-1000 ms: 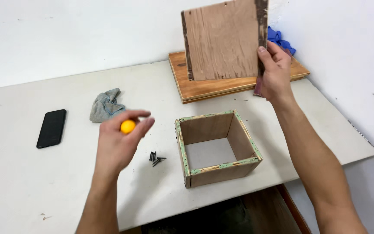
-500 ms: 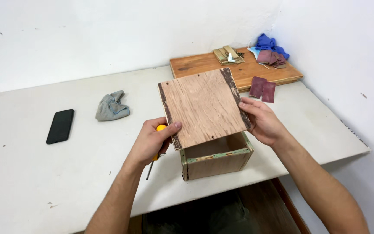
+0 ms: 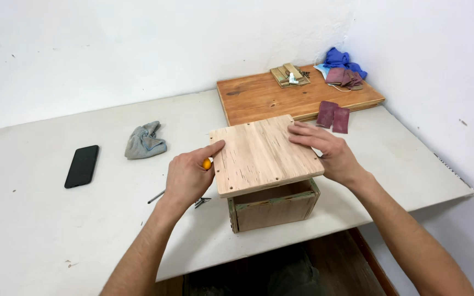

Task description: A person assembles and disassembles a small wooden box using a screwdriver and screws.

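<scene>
Right now my left hand (image 3: pixel 186 178) sits at the left edge of the plywood lid (image 3: pixel 267 153), its fingers curled shut around an orange-handled screwdriver (image 3: pixel 207 164) while the forefinger stretches out to touch the lid's edge; the metal shaft (image 3: pixel 157 197) pokes out lower left of my wrist onto the table (image 3: pixel 56 230). My right hand (image 3: pixel 327 153) lies flat on the lid's right side, fingers (image 3: pixel 303 133) spread loosely and open, pressing down and gripping nothing. The lid rests level on top of the wooden box (image 3: pixel 272 205) at centre frame, overhanging its front and turned slightly, so its near edge slopes up toward the right; it is nearly square, and its grain runs from the near edge toward the far edge. Small screw holes dot its edges. A few dark screws (image 3: pixel 201 201) lie just below my left hand. On the white table, a black phone (image 3: pixel 82 165) lies at the left, a grey rag (image 3: pixel 145 141) beside it, and a wooden board (image 3: pixel 297 96) at upper right carries small wood pieces (image 3: pixel 289 75), blue gloves (image 3: pixel 344 59) and maroon sandpaper (image 3: pixel 333 116) at its edge. White walls meet in the upper right corner.
</scene>
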